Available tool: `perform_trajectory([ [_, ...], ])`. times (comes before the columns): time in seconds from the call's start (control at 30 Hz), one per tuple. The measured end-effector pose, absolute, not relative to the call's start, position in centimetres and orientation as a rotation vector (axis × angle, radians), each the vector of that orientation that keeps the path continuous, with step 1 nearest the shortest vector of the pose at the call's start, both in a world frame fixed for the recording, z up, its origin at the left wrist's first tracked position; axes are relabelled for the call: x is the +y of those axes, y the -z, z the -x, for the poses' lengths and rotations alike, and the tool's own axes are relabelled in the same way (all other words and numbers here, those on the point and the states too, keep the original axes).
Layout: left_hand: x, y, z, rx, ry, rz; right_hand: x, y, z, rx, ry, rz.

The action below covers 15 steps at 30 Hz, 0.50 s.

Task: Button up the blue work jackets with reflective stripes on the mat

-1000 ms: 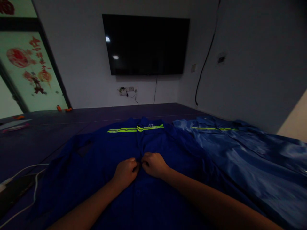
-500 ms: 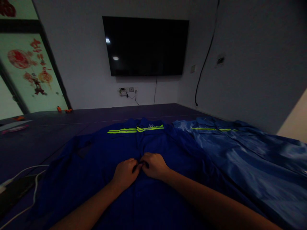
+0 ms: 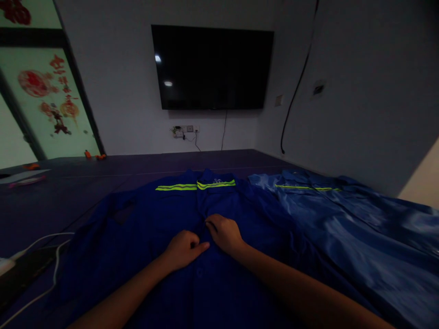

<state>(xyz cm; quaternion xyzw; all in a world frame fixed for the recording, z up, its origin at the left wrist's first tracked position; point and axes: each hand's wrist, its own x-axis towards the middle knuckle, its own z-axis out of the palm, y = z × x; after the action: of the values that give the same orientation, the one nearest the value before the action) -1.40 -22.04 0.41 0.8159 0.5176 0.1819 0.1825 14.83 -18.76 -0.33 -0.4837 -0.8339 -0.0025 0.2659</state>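
Observation:
A dark blue work jacket (image 3: 164, 214) with yellow-green reflective strips lies face up before me, collar away from me. My right hand (image 3: 224, 233) is closed at the front edge, just right of the middle line, thumb and fingers pinching the cloth; their tips are partly hidden. Lower and to the left, my left hand (image 3: 185, 250) rests on the jacket front. Its fingers are curled, while the thumb stretches out to the right across the front opening, apart from the index finger. Below that thumb a button (image 3: 199, 273) shows faintly.
A lighter blue jacket (image 3: 329, 228) is spread out on the right. White cables (image 3: 56, 262) and a dark power strip lie at the left. Further off are a wall-mounted television (image 3: 212, 68), a hanging black cable (image 3: 298, 87) and small orange objects (image 3: 94, 156) by the door.
My hands have parted: the left moved down a little with its thumb now stretched out, the right shifted slightly right and up. The view has turned slightly left.

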Motion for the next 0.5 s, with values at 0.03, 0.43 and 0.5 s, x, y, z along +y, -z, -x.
perform_trajectory([
  [0.03, -22.2, -0.6, 1.5, 1.393, -0.501, -2.231, -18.8, 0.3, -14.9, -2.219, -0.007, 1.302],
  [0.43, -25.8, -2.3, 2.1, 1.196, -0.194, -1.704, -25.2, 0.1, -14.6, -2.143, -0.494, 1.159],
  [0.5, -26.0, -2.2, 2.2, 1.220, -0.210, -1.671, -26.2, 0.6, -14.8, -2.249, -0.473, 1.152],
])
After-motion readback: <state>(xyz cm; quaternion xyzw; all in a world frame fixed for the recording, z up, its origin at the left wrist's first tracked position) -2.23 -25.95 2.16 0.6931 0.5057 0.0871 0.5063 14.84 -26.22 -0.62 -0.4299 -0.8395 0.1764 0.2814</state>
